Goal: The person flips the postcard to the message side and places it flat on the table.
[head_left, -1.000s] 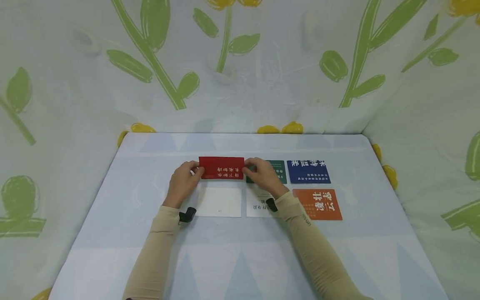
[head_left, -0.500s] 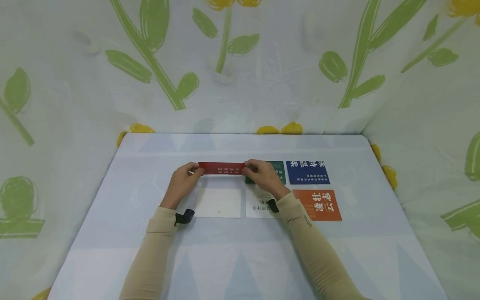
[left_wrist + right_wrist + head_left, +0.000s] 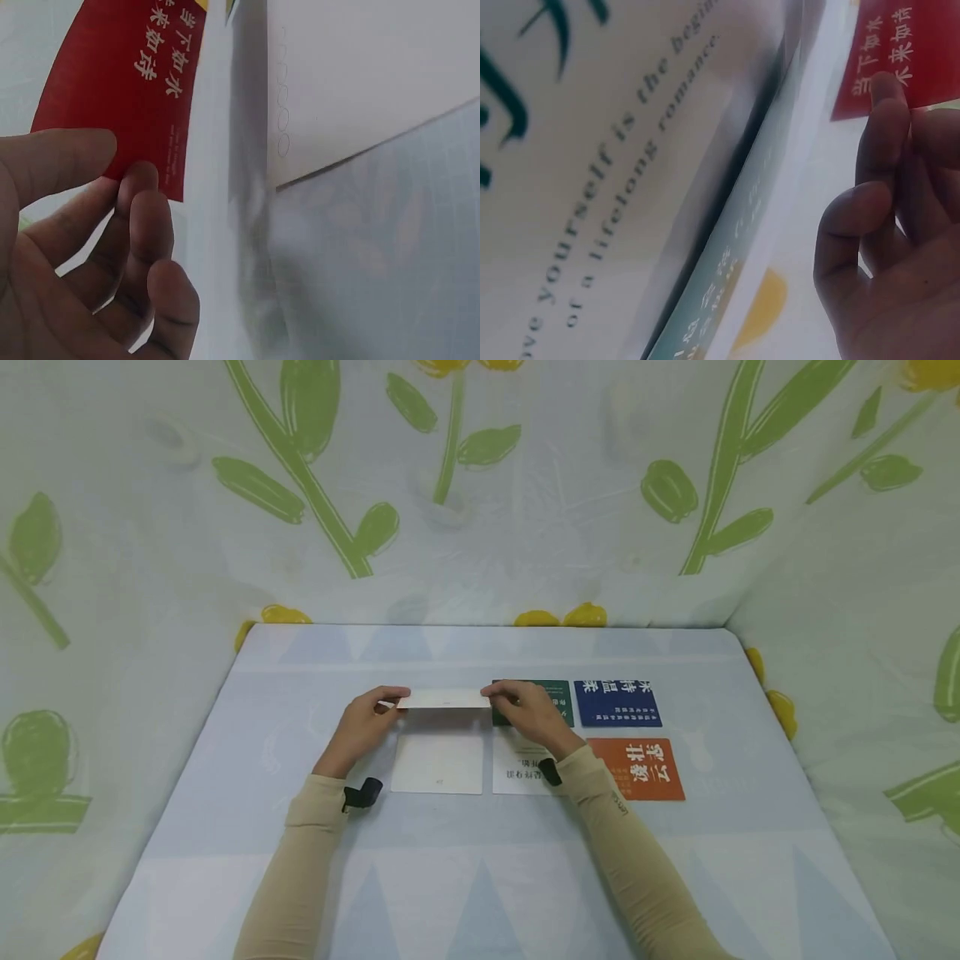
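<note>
Both hands hold one postcard [image 3: 444, 698] just above the table, gripping it by its two short ends. Its white back faces up in the head view, while the wrist views show its red face [image 3: 97, 82] with white characters. My left hand [image 3: 358, 727] pinches the left end between thumb and fingers. At the opposite end, my right hand [image 3: 531, 717] pinches the card over the edge of a green postcard [image 3: 558, 695]. A white postcard [image 3: 438, 764] lies flat directly in front of the held one, face hidden.
To the right lie a blue postcard [image 3: 617, 706], an orange postcard [image 3: 652, 768] and a white postcard with dark characters [image 3: 517, 768], partly under the right wrist. The table [image 3: 420, 877] meets leaf-patterned fabric [image 3: 562, 510] at the back and sides.
The held postcard has turned over: its red face showed to the head view, narrowed as it tilted, and now its white back shows. Both hands keep their grip and have barely shifted.
</note>
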### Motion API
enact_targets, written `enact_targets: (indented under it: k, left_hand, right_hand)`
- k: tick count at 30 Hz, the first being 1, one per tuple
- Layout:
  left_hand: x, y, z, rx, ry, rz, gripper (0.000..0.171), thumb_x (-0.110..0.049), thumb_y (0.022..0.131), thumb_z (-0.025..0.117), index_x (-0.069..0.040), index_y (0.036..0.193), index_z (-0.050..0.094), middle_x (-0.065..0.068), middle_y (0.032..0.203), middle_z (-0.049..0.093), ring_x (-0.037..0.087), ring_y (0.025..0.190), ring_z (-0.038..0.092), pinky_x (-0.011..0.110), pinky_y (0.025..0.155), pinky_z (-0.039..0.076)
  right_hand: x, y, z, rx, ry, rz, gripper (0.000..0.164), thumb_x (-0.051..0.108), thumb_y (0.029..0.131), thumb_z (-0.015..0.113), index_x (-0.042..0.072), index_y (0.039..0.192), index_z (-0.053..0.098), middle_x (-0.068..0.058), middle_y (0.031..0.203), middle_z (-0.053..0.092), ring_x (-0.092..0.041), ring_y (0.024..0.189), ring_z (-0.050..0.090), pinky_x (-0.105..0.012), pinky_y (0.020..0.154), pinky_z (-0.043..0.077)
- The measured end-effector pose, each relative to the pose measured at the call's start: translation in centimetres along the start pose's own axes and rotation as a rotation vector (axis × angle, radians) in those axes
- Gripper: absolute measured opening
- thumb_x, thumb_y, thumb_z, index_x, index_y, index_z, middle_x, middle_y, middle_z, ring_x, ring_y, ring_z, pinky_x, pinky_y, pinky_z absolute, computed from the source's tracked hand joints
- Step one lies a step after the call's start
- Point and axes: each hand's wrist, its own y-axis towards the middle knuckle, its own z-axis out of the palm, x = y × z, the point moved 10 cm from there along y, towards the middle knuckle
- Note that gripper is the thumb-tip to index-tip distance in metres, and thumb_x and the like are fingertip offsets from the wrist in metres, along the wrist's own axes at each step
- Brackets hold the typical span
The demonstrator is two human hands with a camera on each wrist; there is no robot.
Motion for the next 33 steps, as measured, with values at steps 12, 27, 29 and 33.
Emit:
enact_targets:
  k: [12,27,29,33]
  left_hand:
    - [-0.3,-0.1,-0.2,0.001,-0.009,0.074,0.033,-0.028,0.107,0.050,-0.015,0.133,0.067,0.007,0.115,0.069,0.025,0.099,0.059,0.041,0.083,0.046]
    - [-1.4,0.5,0.5,-0.033,0.224,0.165,0.043,-0.024,0.098,0.067,-0.006,0.137,0.062,0.014,0.124,0.067,0.030,0.106,0.062,0.047,0.089,0.050]
    - [-1.5,0.6,0.6,-0.038,0.256,0.167,0.043,-0.024,0.097,0.069,-0.006,0.136,0.063,0.014,0.124,0.067,0.030,0.106,0.063,0.047,0.090,0.050]
    - [-1.6,0.5,0.8,-0.042,0.321,0.155,0.044,-0.024,0.096,0.070,-0.005,0.134,0.063,0.014,0.125,0.067,0.031,0.108,0.062,0.048,0.093,0.049]
  right_hand:
    - [-0.3,-0.3,0.0,-0.020,-0.017,-0.005,0.025,0.021,0.105,0.056,0.019,0.125,0.072,0.000,0.128,0.068,-0.015,0.102,0.063,-0.037,0.089,0.052]
    - [0.6,-0.2,0.9,-0.009,-0.183,-0.050,0.035,0.020,0.099,0.067,0.014,0.133,0.067,-0.003,0.125,0.068,-0.018,0.100,0.056,-0.036,0.091,0.048]
    - [0.6,-0.2,1.0,-0.009,-0.207,-0.036,0.036,0.020,0.098,0.068,0.015,0.134,0.067,-0.002,0.128,0.067,-0.017,0.103,0.057,-0.036,0.093,0.048]
    - [0.3,-0.3,1.4,0.010,-0.263,0.008,0.038,0.023,0.098,0.069,0.018,0.135,0.066,-0.001,0.131,0.067,-0.017,0.105,0.056,-0.036,0.094,0.049]
